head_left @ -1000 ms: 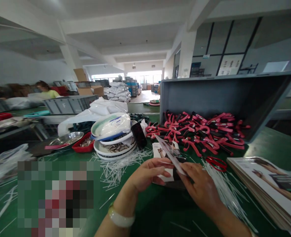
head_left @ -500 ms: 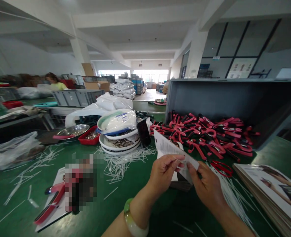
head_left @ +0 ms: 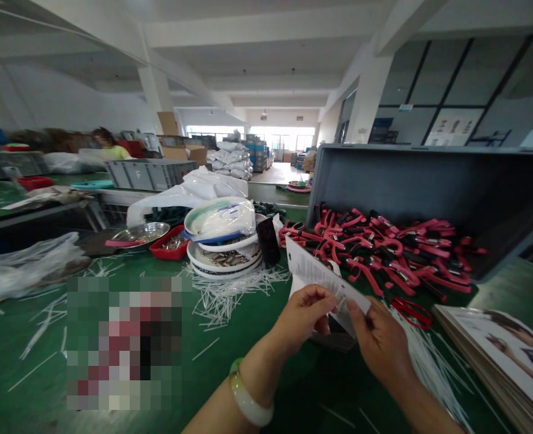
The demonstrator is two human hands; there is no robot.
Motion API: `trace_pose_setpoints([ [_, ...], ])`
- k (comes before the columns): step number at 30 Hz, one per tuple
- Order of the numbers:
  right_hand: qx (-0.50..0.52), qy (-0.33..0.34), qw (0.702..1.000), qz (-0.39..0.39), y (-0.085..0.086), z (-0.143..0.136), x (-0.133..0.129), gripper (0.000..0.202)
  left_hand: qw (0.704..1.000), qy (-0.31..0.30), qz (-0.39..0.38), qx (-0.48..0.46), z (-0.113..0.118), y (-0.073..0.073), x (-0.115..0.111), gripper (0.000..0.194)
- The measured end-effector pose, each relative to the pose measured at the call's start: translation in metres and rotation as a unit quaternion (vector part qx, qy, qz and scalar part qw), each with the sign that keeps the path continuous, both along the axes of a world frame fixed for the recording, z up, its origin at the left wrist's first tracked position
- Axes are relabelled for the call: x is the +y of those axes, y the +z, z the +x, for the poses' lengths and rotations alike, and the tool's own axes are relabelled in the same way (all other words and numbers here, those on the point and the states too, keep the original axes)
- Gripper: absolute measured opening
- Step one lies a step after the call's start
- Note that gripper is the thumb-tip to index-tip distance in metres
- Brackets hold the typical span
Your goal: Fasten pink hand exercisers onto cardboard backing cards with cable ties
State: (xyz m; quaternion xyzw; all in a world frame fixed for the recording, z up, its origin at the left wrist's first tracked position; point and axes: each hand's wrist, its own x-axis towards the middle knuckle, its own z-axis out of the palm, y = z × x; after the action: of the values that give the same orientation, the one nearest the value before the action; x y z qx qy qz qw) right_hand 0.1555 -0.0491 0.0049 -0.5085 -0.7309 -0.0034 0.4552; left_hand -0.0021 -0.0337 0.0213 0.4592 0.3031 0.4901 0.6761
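Note:
In the head view my right hand (head_left: pixel 381 340) grips the right end of a white printed card (head_left: pixel 314 271), thumb on the near face. My left hand (head_left: pixel 297 319), with a bangle at the wrist, is closed in a pinch against that face. Whatever sits between its fingertips is too small to make out. Part of a dark object shows below the card, mostly covered by my hands. Just beyond lies a heap of pink-and-black pliers (head_left: pixel 383 250). Thin white strips (head_left: pixel 433 374) and a red-handled tool (head_left: pixel 413 311) lie beside my right hand.
A grey bin (head_left: pixel 420 181) on its side holds pliers. Printed cards (head_left: pixel 510 361) are stacked at right. Stacked white bowls (head_left: pixel 225 265), a red tray (head_left: pixel 162 247) and a metal dish (head_left: pixel 146 234) stand left of centre. A blurred patch covers the left table. Another person is far left.
My left fingers have curled in more tightly and shifted slightly at the card. My right hand keeps its hold. The whole view has moved a little, so things appear farther right.

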Motion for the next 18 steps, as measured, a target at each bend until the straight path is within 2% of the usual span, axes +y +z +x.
trace_pose_setpoints([
  [5, 0.001, -0.008, 1.000, 0.007, 0.000, -0.002, -0.001, 0.031, 1.000, -0.020, 0.002, 0.017, -0.002, 0.000, 0.000, 0.040],
  [10, -0.033, -0.010, 0.998, 0.044, 0.000, -0.004, -0.002, 0.029, 1.000, -0.003, -0.001, 0.011, -0.002, 0.000, 0.001, 0.044],
  [14, -0.112, 0.003, 0.986, 0.122, -0.005, -0.007, -0.002, 0.028, 0.998, 0.052, -0.013, -0.019, 0.001, -0.001, 0.002, 0.050],
  [18, -0.158, 0.007, 0.976, 0.147, -0.012, -0.011, -0.003, 0.029, 0.990, 0.127, 0.004, -0.060, 0.004, 0.001, -0.001, 0.055],
])
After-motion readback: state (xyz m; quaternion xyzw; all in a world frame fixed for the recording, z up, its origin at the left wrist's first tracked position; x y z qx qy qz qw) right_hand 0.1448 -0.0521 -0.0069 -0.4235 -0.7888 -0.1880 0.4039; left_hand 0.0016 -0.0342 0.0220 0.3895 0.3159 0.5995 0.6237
